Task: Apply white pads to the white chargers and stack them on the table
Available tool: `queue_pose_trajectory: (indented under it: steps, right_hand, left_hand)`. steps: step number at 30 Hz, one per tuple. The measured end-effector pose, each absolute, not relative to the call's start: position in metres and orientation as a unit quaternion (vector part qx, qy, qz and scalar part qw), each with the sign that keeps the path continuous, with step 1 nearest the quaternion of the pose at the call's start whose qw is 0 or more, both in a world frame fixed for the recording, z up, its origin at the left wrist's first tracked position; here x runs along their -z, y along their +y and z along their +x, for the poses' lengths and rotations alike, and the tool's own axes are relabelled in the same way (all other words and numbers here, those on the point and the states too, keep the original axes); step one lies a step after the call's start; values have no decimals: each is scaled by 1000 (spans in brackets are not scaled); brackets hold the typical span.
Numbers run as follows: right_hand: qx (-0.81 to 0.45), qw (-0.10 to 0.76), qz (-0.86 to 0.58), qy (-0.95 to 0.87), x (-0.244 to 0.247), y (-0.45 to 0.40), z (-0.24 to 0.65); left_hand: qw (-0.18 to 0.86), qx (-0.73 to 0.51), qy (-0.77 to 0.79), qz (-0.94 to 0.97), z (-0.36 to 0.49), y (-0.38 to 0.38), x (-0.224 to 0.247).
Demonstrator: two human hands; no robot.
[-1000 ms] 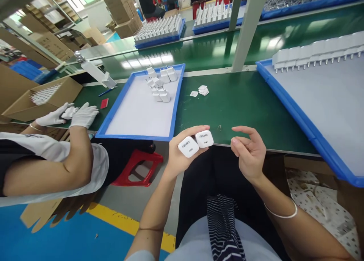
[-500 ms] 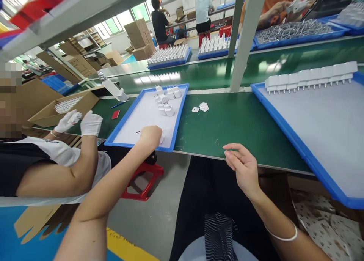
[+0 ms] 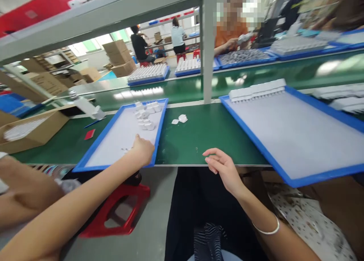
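My left hand [image 3: 143, 150] reaches down over the blue-rimmed left tray [image 3: 106, 139], knuckles up. Its fingertips are hidden, so I cannot tell whether it holds anything. Metal pins of white plugs [image 3: 126, 150] show just left of it. Farther back in this tray stands a group of white plug adapters [image 3: 146, 123]. My right hand [image 3: 223, 166] hovers at the bench's front edge, fingers loosely bent and apart, nothing in them. Small white square pieces [image 3: 182, 118] lie between the trays, beyond my right hand.
A right tray [image 3: 247, 128] carries a row of white adapters [image 3: 257, 91] along its back edge. A metal post [image 3: 209, 63] rises behind the bench. At left are a red card [image 3: 90, 134], a cardboard box [image 3: 40, 137] and a co-worker's arm [image 3: 25, 192].
My view has swung right, bringing more of the right tray into sight. My left hand stays over the left tray; my right hand keeps its loose pose. The co-worker at left is mostly out of frame.
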State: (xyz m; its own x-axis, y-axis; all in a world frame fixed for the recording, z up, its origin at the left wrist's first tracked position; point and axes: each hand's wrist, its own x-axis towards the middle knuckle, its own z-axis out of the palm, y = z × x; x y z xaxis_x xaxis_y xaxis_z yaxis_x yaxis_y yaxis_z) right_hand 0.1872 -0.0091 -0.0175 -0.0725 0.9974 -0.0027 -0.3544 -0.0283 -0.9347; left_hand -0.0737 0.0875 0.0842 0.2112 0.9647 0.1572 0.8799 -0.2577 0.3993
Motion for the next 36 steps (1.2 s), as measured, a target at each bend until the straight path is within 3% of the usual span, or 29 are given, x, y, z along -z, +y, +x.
queue_pose_trajectory:
  steps: [4, 6, 9, 11, 18, 23, 28, 34, 36]
  right_hand:
    - [-574, 513, -412, -487, -6, -19, 220]
    - [-518, 489, -462, -528, -20, -17, 241]
    - [-375, 441, -578, -575, -44, 18, 276]
    - [-262, 362, -667, -596, -60, 64, 297]
    - [-109, 300, -831, -456, -59, 222, 318]
    - [-69, 304, -869, -384, -35, 249, 305]
    - [-58, 318, -855, -405, -44, 242, 308]
    - [-16, 391, -730, -561, -67, 160, 285]
    - [-12, 465, -640, -611, -65, 117, 269]
  left_hand:
    - [90, -97, 426, 895, -60, 55, -97]
    - [120, -161, 384, 901, -45, 48, -77]
    - [235, -352, 415, 806, -18, 51, -25]
    - [296, -439, 461, 712, -6, 59, 5]
    - [446, -447, 457, 626, -14, 74, 24]
    - [439, -424, 456, 648, -14, 75, 21]
    - [441, -440, 452, 638, -12, 79, 21]
    - [461, -479, 437, 605, 1, 70, 15]
    - [460, -507, 406, 606, 14, 58, 8]
